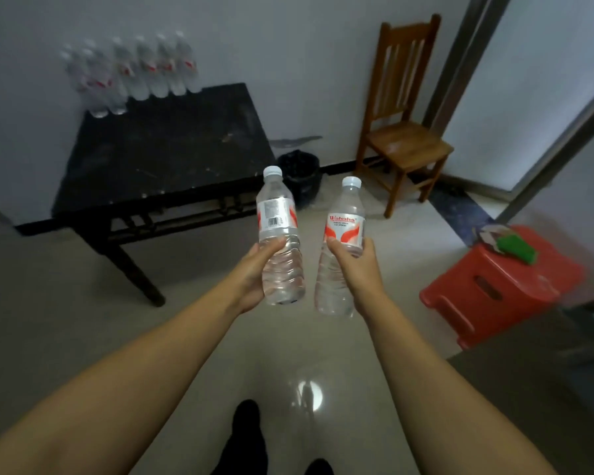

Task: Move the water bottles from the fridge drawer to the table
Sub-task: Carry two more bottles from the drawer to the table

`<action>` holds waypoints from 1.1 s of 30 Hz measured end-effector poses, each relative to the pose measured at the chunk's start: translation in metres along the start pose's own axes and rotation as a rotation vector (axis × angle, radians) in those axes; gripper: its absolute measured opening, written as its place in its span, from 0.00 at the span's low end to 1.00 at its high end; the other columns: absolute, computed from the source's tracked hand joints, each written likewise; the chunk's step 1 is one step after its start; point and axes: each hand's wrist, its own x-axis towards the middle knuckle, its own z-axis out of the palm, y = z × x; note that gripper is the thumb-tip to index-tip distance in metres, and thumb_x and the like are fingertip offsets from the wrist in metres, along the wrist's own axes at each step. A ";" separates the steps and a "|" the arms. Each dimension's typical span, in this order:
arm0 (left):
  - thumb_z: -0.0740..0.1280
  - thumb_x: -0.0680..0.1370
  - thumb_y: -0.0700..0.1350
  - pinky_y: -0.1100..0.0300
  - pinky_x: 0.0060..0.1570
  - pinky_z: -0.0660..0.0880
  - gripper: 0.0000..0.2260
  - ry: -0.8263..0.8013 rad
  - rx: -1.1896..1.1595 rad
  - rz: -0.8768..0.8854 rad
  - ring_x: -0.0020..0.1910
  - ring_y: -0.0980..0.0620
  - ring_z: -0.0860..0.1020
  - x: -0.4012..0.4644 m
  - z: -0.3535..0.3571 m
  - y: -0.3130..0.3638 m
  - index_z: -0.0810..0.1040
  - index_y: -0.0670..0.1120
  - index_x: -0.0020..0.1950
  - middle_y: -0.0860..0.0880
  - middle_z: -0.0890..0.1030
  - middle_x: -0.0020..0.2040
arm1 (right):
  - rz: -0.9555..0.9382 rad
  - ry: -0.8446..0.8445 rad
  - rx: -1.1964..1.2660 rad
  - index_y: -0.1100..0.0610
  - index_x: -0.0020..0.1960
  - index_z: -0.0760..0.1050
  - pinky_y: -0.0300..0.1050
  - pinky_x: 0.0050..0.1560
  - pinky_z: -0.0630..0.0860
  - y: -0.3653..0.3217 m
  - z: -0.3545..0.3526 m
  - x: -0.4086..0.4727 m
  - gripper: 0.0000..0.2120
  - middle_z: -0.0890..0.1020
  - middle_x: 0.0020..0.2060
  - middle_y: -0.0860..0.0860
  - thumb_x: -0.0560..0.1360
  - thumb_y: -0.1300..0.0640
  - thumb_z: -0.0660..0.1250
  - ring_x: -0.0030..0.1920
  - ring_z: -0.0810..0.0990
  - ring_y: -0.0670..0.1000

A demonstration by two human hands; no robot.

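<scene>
My left hand [251, 272] grips the lower half of a clear water bottle [277, 214] with a white cap and a red-and-white label, held upright. Beside it, my right hand [357, 265] holds a second, matching water bottle [344, 214], tilted slightly. Both bottles hang in the air over the floor, just in front of the near right corner of a black table [172, 145]. Several more water bottles [134, 70] stand in a row along the table's far left edge, against the wall. The fridge drawer is out of sight.
A black bin [300, 174] sits on the floor right of the table. A wooden chair [403, 132] stands against the wall further right. A red plastic stool [494, 286] with a green object [516, 246] on it is at the right. My feet show at the bottom.
</scene>
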 end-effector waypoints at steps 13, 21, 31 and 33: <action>0.73 0.71 0.46 0.53 0.43 0.80 0.30 0.411 -0.025 0.150 0.42 0.47 0.81 0.005 -0.179 0.087 0.68 0.42 0.70 0.45 0.81 0.47 | -0.049 -0.215 -0.161 0.52 0.68 0.64 0.48 0.54 0.78 -0.009 0.197 0.053 0.27 0.78 0.55 0.51 0.74 0.52 0.71 0.53 0.79 0.52; 0.71 0.75 0.44 0.50 0.49 0.80 0.19 0.423 0.104 0.163 0.44 0.47 0.82 0.042 -0.269 0.170 0.73 0.44 0.64 0.44 0.81 0.48 | -0.028 -0.210 -0.188 0.52 0.70 0.62 0.49 0.56 0.78 -0.021 0.322 0.103 0.30 0.77 0.57 0.50 0.73 0.49 0.71 0.54 0.78 0.51; 0.70 0.76 0.42 0.53 0.48 0.77 0.11 0.517 0.088 0.175 0.42 0.48 0.80 0.108 -0.353 0.247 0.76 0.45 0.57 0.44 0.80 0.44 | -0.074 -0.315 -0.241 0.51 0.69 0.63 0.45 0.54 0.77 -0.047 0.428 0.198 0.29 0.76 0.51 0.45 0.73 0.49 0.71 0.52 0.78 0.48; 0.74 0.73 0.45 0.54 0.46 0.78 0.21 0.526 0.094 0.178 0.42 0.47 0.81 0.131 -0.370 0.267 0.74 0.42 0.62 0.43 0.81 0.47 | -0.083 -0.344 -0.238 0.51 0.69 0.63 0.45 0.55 0.77 -0.054 0.448 0.228 0.29 0.76 0.53 0.47 0.73 0.49 0.71 0.54 0.78 0.49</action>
